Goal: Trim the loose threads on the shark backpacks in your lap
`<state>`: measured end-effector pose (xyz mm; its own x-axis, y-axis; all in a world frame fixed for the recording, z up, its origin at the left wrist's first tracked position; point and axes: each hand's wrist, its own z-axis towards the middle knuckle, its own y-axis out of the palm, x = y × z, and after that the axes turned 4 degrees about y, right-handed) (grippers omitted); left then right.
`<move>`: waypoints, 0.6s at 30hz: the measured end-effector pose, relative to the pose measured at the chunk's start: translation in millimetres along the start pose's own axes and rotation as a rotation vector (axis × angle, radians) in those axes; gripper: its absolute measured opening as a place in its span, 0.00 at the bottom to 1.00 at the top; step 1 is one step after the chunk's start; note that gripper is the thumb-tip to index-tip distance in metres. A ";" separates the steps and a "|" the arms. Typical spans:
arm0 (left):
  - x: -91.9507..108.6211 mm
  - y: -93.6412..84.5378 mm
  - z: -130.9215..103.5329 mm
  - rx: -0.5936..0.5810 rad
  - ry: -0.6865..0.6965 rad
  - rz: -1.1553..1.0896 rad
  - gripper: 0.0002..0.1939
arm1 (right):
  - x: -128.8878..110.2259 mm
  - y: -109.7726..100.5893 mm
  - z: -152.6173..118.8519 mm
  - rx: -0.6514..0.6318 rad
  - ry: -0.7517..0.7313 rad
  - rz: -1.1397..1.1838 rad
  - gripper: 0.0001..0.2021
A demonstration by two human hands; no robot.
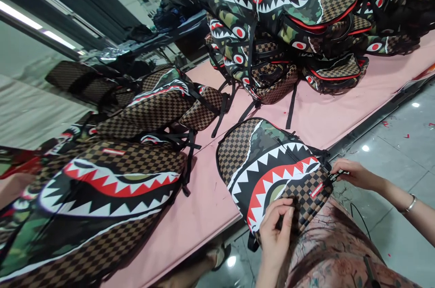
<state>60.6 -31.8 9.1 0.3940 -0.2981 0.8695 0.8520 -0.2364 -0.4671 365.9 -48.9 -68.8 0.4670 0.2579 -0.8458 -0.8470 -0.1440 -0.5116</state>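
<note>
Pinching a slim dark item (340, 172) in the right hand (356, 173), right by a smooth checkered backpack (268, 168) with jagged zigzag teeth; can't tell about the curled left hand's (277, 224) grip tbh.

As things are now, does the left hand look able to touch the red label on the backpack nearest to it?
Likely yes. The left hand is at the front of this backpack, and only checkered surface shows between its fingers and the red label. The right hand, beyond the label, leaves it uncovered.
</note>
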 end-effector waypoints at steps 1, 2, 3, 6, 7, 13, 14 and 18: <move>0.9 0.5 0.1 0.023 -0.009 -0.010 0.06 | -1.8 0.0 1.9 -0.018 -0.003 -0.008 0.07; 1.7 0.8 0.1 0.043 -0.015 -0.019 0.06 | -4.2 0.2 4.0 -0.035 -0.009 -0.018 0.06; 2.2 0.7 0.0 0.053 -0.016 -0.024 0.06 | -6.9 0.5 6.3 -0.048 -0.014 -0.027 0.06; 2.5 -1.6 -0.5 0.035 0.009 -0.019 0.06 | -16.2 1.9 11.9 -0.075 -0.016 -0.054 0.06; 2.4 -2.6 -0.6 0.026 0.016 -0.016 0.05 | -19.4 2.7 13.2 -0.083 -0.009 -0.065 0.06; 3.3 -6.5 -0.7 0.028 -0.007 -0.019 0.05 | -35.1 11.2 17.7 -0.126 0.023 -0.135 0.05; 3.1 -6.8 -0.9 0.028 -0.006 -0.023 0.05 | -36.8 13.0 18.2 -0.130 0.023 -0.152 0.05; 0.9 -7.3 -2.0 0.026 -0.008 -0.038 0.06 | -42.1 20.2 19.3 -0.137 0.011 -0.203 0.06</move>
<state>54.1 -32.2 13.0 0.3637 -0.2823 0.8877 0.8749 -0.2237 -0.4296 324.3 -44.3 -40.6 0.6280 0.2842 -0.7245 -0.6931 -0.2190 -0.6867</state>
